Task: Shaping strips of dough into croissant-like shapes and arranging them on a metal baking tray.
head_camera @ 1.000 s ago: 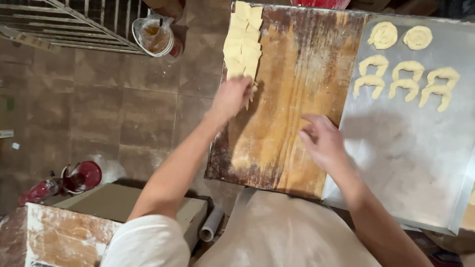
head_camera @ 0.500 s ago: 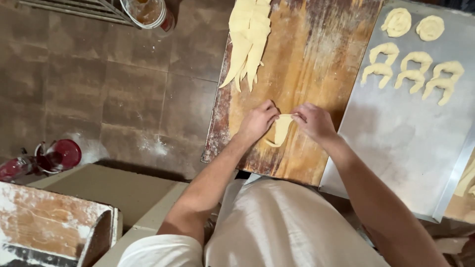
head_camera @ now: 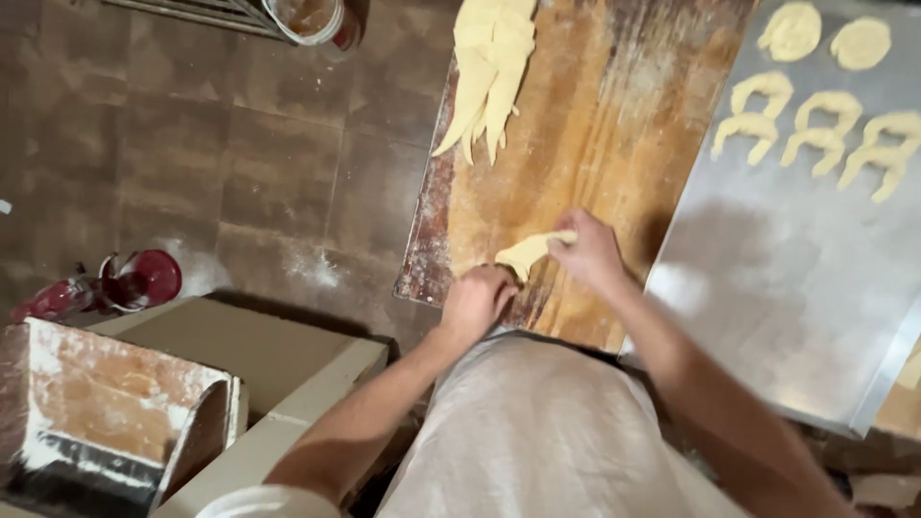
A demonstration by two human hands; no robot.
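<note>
One bucket with something brownish inside is seen at the top left, on the floor. A pile of cut dough triangles is laid at the top of the floured wooden surface. One dough piece is pinched at center between the left hand and right hand. On the metal tray at right, two rounds and three curved shapes are counted.

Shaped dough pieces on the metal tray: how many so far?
5 on the metal tray: two round pieces along the far edge, three curved pieces in a row below. The frame's right edge may hide more.
</note>
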